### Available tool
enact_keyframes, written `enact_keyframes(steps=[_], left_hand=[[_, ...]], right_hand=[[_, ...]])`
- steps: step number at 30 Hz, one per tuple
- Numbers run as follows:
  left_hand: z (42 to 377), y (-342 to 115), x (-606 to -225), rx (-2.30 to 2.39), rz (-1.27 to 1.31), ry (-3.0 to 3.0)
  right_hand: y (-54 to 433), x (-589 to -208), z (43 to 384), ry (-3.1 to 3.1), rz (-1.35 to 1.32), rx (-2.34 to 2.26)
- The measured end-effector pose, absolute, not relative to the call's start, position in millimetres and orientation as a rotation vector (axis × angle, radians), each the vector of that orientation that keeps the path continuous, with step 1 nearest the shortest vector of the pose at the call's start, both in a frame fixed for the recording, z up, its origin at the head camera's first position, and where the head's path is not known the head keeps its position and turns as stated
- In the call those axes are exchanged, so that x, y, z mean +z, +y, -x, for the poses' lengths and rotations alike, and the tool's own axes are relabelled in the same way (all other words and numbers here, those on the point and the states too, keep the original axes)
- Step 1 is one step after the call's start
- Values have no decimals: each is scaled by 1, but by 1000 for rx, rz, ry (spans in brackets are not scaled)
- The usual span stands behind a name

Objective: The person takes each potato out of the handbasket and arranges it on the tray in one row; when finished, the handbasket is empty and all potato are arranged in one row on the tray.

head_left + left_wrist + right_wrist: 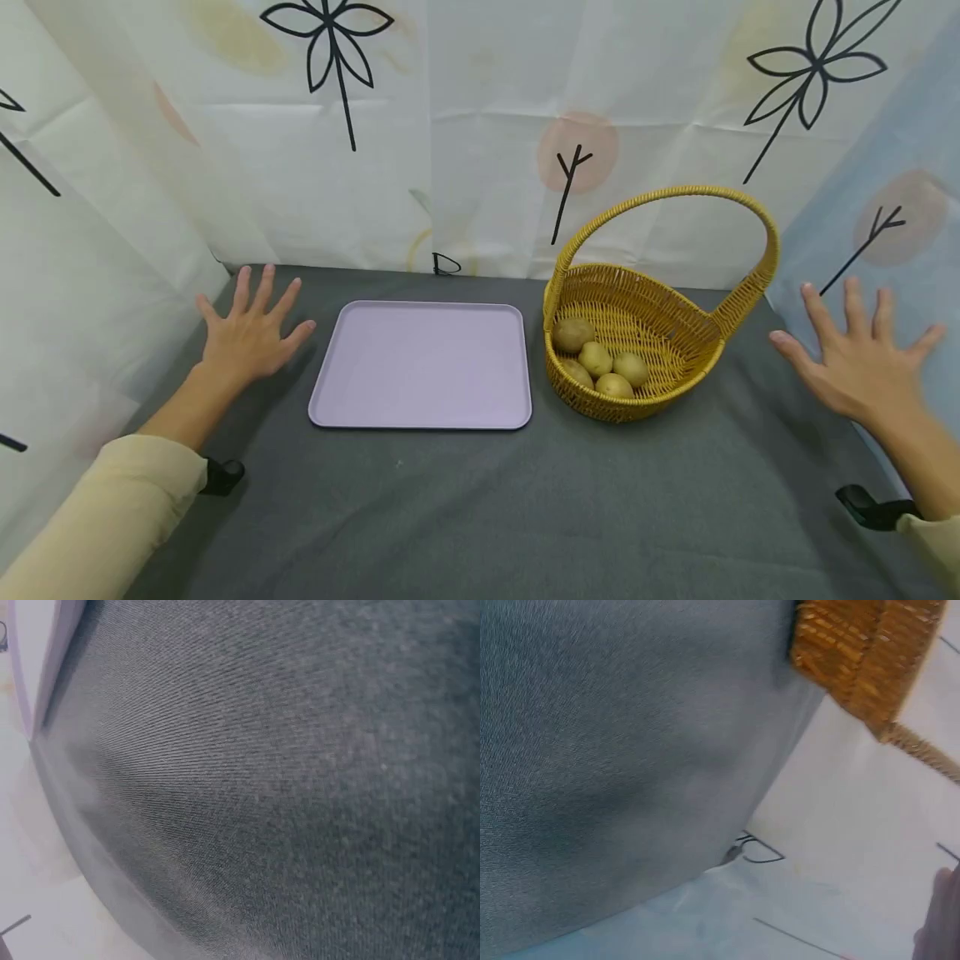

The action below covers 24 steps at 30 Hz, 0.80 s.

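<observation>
My left hand (243,337) is spread with straight fingers, left of a pale purple tray (423,367), and holds nothing. On the far right my right hand (866,362) is spread the same way, apart from everything, with part of its fingers (939,922) at the edge of the right wrist view. Between the tray and that hand stands a yellow woven basket (675,333) with a tall arched handle. Several round, brownish-yellow potatoes (632,368) lie at its left side. The tray's corner (64,645) shows in the left wrist view, the basket's side (855,660) in the right.
A dark grey cloth (450,508) covers the table. White curtains (480,167) with line-drawn flowers hang behind and at the left, and a bluish one (900,125) hangs at the right. Black straps (222,477) circle both wrists.
</observation>
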<state>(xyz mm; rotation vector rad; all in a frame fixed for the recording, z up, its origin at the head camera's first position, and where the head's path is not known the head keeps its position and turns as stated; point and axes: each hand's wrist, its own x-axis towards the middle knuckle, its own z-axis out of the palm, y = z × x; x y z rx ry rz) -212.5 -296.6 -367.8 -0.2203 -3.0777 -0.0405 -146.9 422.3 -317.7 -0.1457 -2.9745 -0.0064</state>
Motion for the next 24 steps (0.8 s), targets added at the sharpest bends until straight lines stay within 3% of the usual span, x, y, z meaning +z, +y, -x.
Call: enact_keyframes(steps=[12,24], left_hand=[[206,-289,-369,57,406,-3134],[202,-284,-372,43,623,-3218]], right_hand=[[384,-284,126,-2809,-8,77],[342,-283,132,-2689,-563,106]])
